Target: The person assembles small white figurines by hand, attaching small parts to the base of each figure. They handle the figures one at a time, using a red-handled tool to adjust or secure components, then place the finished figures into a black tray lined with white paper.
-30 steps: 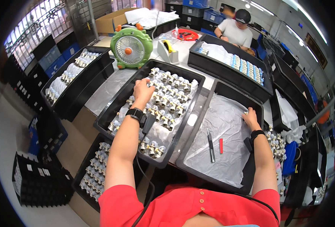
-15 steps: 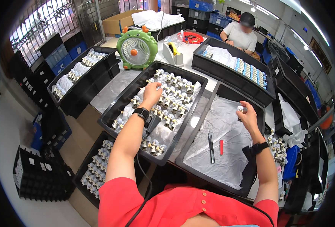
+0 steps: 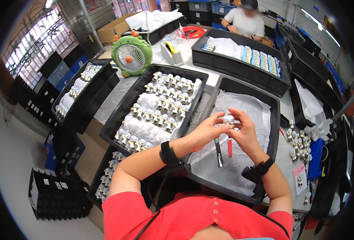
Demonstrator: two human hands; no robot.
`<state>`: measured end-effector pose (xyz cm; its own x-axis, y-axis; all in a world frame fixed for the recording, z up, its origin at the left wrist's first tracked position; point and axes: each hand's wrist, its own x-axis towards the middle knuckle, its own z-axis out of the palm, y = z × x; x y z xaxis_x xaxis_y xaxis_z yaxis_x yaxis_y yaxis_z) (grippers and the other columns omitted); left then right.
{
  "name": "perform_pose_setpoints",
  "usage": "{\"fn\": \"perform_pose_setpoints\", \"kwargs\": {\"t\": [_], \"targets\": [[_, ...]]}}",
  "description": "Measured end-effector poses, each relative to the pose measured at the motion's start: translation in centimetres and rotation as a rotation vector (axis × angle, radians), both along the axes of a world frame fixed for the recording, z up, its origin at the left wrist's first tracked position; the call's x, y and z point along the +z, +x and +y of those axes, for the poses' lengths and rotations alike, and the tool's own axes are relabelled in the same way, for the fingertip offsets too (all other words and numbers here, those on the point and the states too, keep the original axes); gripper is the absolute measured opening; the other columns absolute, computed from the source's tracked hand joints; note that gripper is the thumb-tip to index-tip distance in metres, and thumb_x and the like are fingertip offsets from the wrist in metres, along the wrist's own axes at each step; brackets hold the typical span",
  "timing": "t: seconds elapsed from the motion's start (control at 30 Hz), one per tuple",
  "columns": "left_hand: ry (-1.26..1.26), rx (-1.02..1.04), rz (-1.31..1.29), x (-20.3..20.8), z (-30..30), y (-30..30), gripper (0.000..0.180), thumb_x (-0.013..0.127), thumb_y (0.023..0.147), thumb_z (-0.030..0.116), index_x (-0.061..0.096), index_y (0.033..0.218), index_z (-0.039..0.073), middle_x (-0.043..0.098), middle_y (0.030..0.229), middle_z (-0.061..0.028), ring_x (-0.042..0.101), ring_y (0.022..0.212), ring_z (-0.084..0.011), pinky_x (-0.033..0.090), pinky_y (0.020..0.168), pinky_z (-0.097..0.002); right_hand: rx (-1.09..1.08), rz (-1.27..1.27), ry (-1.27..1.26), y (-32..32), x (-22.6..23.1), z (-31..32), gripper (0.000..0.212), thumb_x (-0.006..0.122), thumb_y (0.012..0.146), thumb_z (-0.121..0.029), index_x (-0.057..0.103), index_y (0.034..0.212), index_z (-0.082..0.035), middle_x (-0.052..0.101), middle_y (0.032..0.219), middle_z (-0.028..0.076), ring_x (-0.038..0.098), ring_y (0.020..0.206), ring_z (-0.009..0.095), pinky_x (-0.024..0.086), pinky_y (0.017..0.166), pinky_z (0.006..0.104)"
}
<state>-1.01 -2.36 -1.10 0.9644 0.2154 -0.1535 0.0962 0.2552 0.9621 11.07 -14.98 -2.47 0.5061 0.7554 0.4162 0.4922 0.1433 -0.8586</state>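
Observation:
Between my two hands, over the right-hand tray, is a small figurine [image 3: 229, 120] with a pale, rounded head. My left hand [image 3: 204, 131] reaches across from the left and pinches it with thumb and fingertips. Closed round its other side is my right hand [image 3: 245, 131], partly hiding it. Below them, the black tray [image 3: 274, 120] is lined with crumpled white paper [image 3: 237, 176]. A slim black pen-like tool [image 3: 218, 153] and a short red strip [image 3: 230, 148] lie on that paper. To the left, another black tray [image 3: 204, 80] holds rows of similar figurines [image 3: 161, 118] on white paper.
A green fan [image 3: 132, 56] and a tape dispenser [image 3: 172, 53] stand behind the trays. Another tray [image 3: 241, 66] of figurines is at the back, with a person [image 3: 245, 22] beyond it. Loose figurines [image 3: 299, 142] and a blue pouch [image 3: 316, 158] lie at right.
My left hand has come right from the figurine tray to meet my right hand. My right hand, with the figurine, has moved left and closer to me. The camera view has shifted too.

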Motion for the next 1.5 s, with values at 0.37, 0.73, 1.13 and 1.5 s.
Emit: {"fn": "perform_pose_setpoints", "kwargs": {"t": [0.37, 0.73, 1.13, 1.5], "targets": [[-0.164, 0.139, -0.136, -1.0, 0.1, 0.4, 0.049, 0.061, 0.088, 0.016, 0.040, 0.130, 0.003, 0.054, 0.095, -0.0028, 0.053, 0.086, -0.0078, 0.047, 0.073, -0.0236, 0.122, -0.188, 0.013, -0.4, 1.1, 0.0, 0.065, 0.077, 0.064, -0.007, 0.050, 0.122, -0.010, 0.051, 0.116, 0.009, 0.053, 0.103, 0.022, 0.049, 0.078, 0.0309], [0.007, 0.077, -0.185, -0.2, 0.0, -0.6, 0.066, 0.066, 0.083, 0.012, 0.029, 0.137, 0.001, 0.050, 0.107, -0.0080, 0.049, 0.099, -0.0130, 0.043, 0.086, -0.0264, 0.146, -0.117, 0.012, -0.2, 1.3, 0.0, 0.069, 0.081, 0.061, -0.012, 0.050, 0.123, -0.011, 0.053, 0.118, 0.007, 0.054, 0.100, 0.019, 0.047, 0.076, 0.0299], [-0.228, 0.107, -0.163, -0.1, 0.3, -0.5, 0.054, 0.057, 0.091, 0.022, 0.034, 0.136, 0.005, 0.056, 0.101, -0.0038, 0.052, 0.091, -0.0081, 0.045, 0.080, -0.0245, 0.119, -0.107, -0.014, 0.2, 1.1, -0.1, 0.072, 0.082, 0.059, -0.017, 0.049, 0.124, -0.011, 0.054, 0.113, 0.006, 0.053, 0.096, 0.018, 0.046, 0.076, 0.0304], [-0.274, 0.078, -0.174, 0.2, 0.4, -0.4, 0.050, 0.054, 0.092, 0.022, 0.034, 0.136, 0.007, 0.058, 0.101, -0.0029, 0.055, 0.091, -0.0084, 0.046, 0.078, -0.0261, 0.116, -0.132, -0.018, -0.1, 0.8, -0.1, 0.080, 0.083, 0.059, -0.019, 0.044, 0.129, -0.011, 0.052, 0.115, 0.006, 0.053, 0.096, 0.018, 0.045, 0.079, 0.0309]]}}
